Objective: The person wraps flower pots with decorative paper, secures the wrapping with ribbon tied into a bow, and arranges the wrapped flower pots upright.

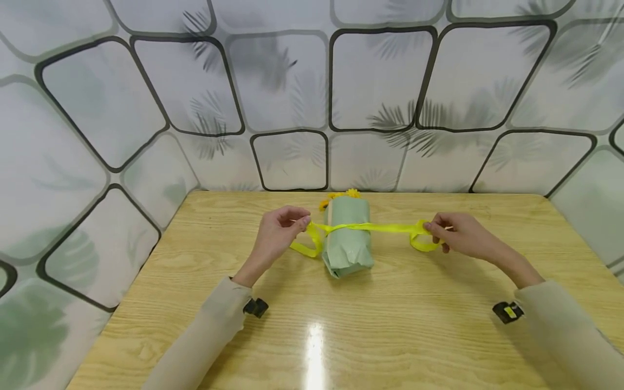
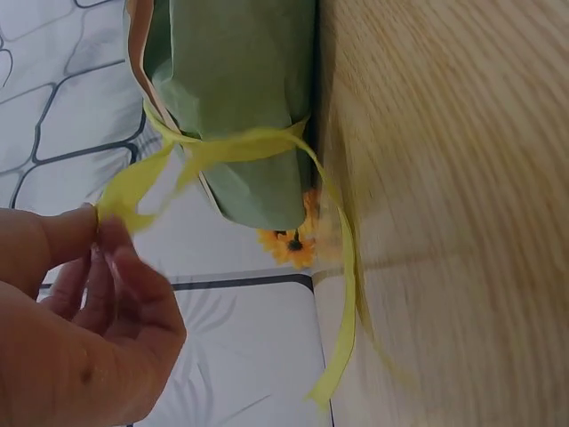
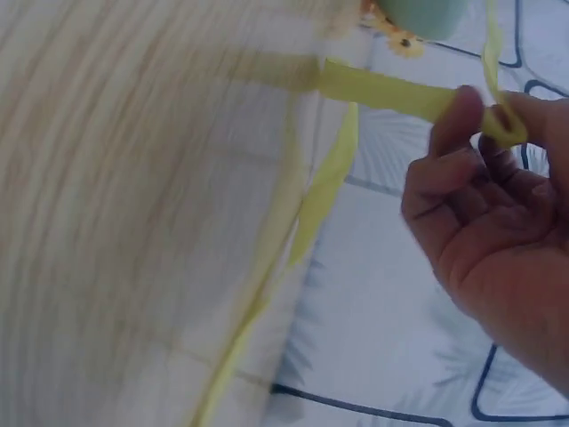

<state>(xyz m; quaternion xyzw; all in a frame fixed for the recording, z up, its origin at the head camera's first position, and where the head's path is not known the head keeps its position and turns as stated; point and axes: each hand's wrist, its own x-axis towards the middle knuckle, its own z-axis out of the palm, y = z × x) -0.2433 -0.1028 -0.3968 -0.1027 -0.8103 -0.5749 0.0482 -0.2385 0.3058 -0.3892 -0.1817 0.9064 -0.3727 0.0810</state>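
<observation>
A bundle wrapped in pale green paper [image 1: 347, 249] lies on the table, with orange and yellow flowers [image 1: 352, 193] showing at its far end. Yellow ribbon [image 1: 385, 227] crosses the bundle around its middle. To the bundle's left, my left hand [image 1: 278, 234] pinches the ribbon between thumb and fingertips; in the left wrist view a loose ribbon tail [image 2: 347, 294] hangs down. My right hand [image 1: 460, 234], off to the right, pinches the other side of the ribbon, which runs taut from the bundle. A loop of ribbon [image 3: 382, 89] dangles by the right fingers.
The wooden table [image 1: 302, 314] has its far edge close behind the bundle. Patterned fabric [image 1: 380, 81] with dark outlines and leaf prints rises behind and at the sides. Small black devices sit at the left cuff [image 1: 255, 307] and right cuff [image 1: 507, 312].
</observation>
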